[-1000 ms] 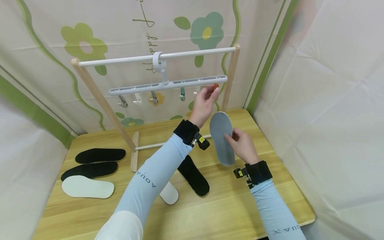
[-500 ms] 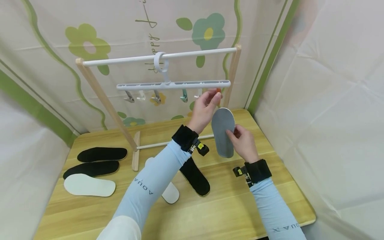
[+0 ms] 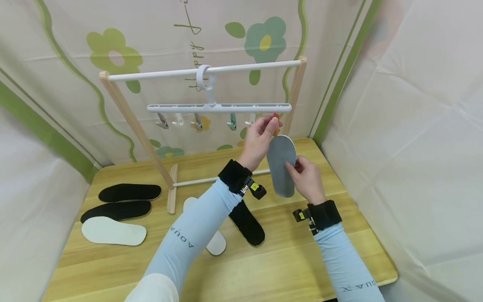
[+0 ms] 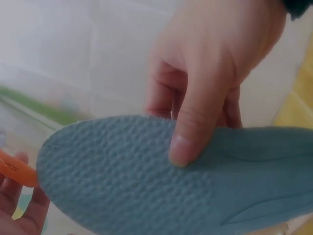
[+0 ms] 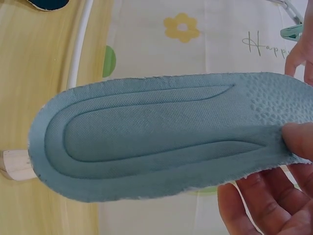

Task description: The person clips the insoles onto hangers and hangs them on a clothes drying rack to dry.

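— Noticed what at the left?

— Saw two black insoles (image 3: 130, 192) on the table (image 3: 294, 268), with a white insole (image 3: 114, 231) on the near side.

— And toward the middle?

— Found a hanger (image 3: 219, 108) hooked over the rack's bar (image 3: 158, 74), with clips (image 3: 232, 121) beneath; nearer, partly behind the left sleeve (image 3: 192, 230), spotted another white insole (image 3: 216, 244) and, just right, a third black insole (image 3: 249, 226).

— Held what in the left hand (image 3: 257, 140)?

— Pinched an orange clip (image 3: 276, 122), below the hanger's right end.

— And the grey insole (image 3: 280, 174)?

— Lay just nearer than the clip, off the table, long axis roughly near to far, broad end toward the clip. Seemed to touch; could not tell about any bite on the edge. Judged that meeting decisive, with the left hand nearer to it.

— Gripped by which hand?

— By the right hand (image 3: 308, 179), at the right edge, thumb in front, fingers behind.

— Spotted any container?

— Made out none.
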A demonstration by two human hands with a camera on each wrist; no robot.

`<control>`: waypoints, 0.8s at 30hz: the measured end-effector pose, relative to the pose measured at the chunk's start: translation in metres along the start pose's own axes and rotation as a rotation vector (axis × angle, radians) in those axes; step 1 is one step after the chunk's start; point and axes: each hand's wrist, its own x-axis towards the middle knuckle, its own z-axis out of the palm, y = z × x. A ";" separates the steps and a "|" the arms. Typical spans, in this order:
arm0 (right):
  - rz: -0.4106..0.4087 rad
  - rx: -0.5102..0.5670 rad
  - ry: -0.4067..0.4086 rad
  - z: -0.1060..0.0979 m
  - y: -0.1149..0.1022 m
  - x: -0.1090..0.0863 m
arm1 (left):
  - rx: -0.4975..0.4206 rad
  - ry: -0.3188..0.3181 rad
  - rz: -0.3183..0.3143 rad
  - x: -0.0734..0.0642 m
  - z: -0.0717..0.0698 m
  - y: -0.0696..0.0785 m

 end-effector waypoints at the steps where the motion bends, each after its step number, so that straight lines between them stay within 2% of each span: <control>1: -0.002 -0.001 0.000 0.000 0.000 0.000 | -0.004 0.003 -0.001 0.000 0.000 0.000; 15: -0.012 0.000 -0.004 0.002 0.005 0.002 | -0.046 0.049 -0.016 0.002 0.005 -0.001; 24: -0.025 0.014 0.005 0.003 0.010 0.006 | -0.043 0.062 -0.025 0.004 0.005 -0.003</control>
